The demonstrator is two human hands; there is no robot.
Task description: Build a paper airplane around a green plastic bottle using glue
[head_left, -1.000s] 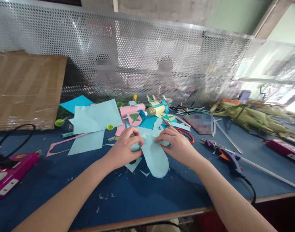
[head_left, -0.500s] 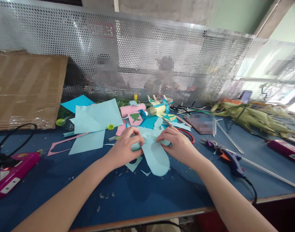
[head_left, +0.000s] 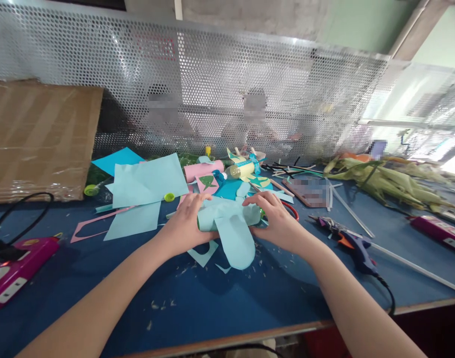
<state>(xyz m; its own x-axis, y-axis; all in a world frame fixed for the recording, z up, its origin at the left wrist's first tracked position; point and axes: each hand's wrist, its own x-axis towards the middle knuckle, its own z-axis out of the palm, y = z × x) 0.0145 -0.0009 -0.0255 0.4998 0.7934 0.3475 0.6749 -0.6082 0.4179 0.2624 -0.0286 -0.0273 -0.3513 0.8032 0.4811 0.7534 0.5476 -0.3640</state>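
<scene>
Now wrapped bottle (head_left: 230, 209) is held between hands: left end clamped in left hand (head_left: 188, 219), right end in right hand (head_left: 277, 219). Base of paper flap (head_left: 237, 246), pinched half second earlier, has been released; pressing there seems done for moment. No brand can be made out; red marks (head_left: 156, 44) on mesh panel (head_left: 220, 69), beyond left hand, too faint; power strip (head_left: 41, 253), left of left hand, likewise unreadable.

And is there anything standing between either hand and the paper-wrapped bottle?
Nothing visible: the left hand and right hand hold opposite ends of the paper-wrapped bottle directly. The light-blue paper flap extends between them, blocking neither.
</scene>
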